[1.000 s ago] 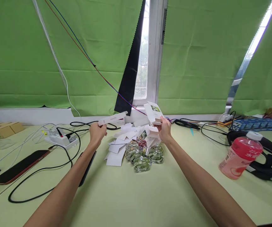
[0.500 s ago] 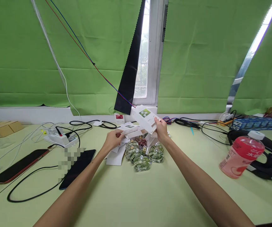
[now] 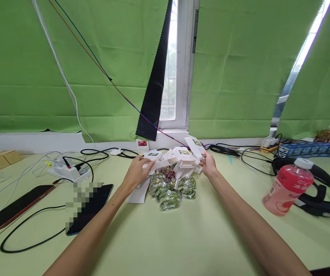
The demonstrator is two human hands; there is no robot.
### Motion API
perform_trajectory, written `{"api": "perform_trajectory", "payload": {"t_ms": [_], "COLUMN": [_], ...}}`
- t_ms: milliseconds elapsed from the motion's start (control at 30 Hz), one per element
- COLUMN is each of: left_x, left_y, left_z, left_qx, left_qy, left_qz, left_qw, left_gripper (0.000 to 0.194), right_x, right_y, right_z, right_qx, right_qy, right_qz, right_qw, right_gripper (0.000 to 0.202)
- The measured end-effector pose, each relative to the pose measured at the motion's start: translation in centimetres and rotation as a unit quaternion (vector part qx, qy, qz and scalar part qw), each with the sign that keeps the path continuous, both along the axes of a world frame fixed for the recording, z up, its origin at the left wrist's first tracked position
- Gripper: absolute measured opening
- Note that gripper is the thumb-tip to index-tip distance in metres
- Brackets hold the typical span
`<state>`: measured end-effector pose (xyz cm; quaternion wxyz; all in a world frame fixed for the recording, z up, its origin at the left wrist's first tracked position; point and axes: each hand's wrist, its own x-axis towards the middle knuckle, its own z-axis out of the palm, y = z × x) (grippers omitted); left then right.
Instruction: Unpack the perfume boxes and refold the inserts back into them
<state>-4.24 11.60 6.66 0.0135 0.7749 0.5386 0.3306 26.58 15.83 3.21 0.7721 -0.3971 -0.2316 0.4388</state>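
A pile of small white cardboard boxes (image 3: 184,156), some printed with green-and-white pictures, lies in the middle of the table. My left hand (image 3: 138,171) is at the pile's left side, its fingers closed over the edge of a white box (image 3: 152,155). On the other side, my right hand (image 3: 210,165) grips a tilted white box (image 3: 195,145) with a green picture, against the pile. Several oval clear-glass bottles with greenish liquid (image 3: 169,200) lie just in front. A dark red bottle (image 3: 169,174) shows among them, partly hidden.
A phone (image 3: 17,203), a dark tablet (image 3: 96,203) and a power strip (image 3: 70,170) with cables are at left. A pink drink bottle (image 3: 287,188) and a black headset (image 3: 322,195) stand at right. Black cables (image 3: 224,149) run along the back wall.
My right hand has moved right and slightly down with its box, bringing it to the pile's right side. My left hand stays at the left side. The view has shifted slightly.
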Motion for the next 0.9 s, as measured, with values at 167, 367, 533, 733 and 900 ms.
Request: {"api": "perform_trajectory", "payload": {"t_ms": [167,367,533,733,900], "left_x": [2.3,4.7,5.4,5.6,6.0], "left_y": [-0.5,0.5,0.8,1.7,2.2], "left_z": [0.9,1.7,2.5,2.2,1.8], "left_qx": [0.023,-0.017,-0.008,0.013,0.043], "left_qy": [0.046,0.056,0.063,0.086,0.103], "left_qz": [-0.085,-0.131,-0.147,-0.156,-0.175], "left_qw": [0.995,0.990,0.987,0.984,0.978], "left_gripper": [0.056,0.037,0.032,0.027,0.018], "right_x": [-0.1,-0.2,0.0,-0.2,-0.3], "right_y": [-0.2,-1.1,-1.5,-1.6,-1.4], "right_z": [0.3,0.9,0.4,-0.1,-0.3], "right_qx": [-0.083,-0.090,-0.097,-0.102,-0.099], "right_qy": [0.060,0.081,0.083,0.084,0.092], "right_qz": [0.039,0.063,0.063,0.061,0.056], "right_qw": [0.994,0.991,0.990,0.989,0.989], "right_gripper": [0.012,0.013,0.013,0.010,0.010]}}
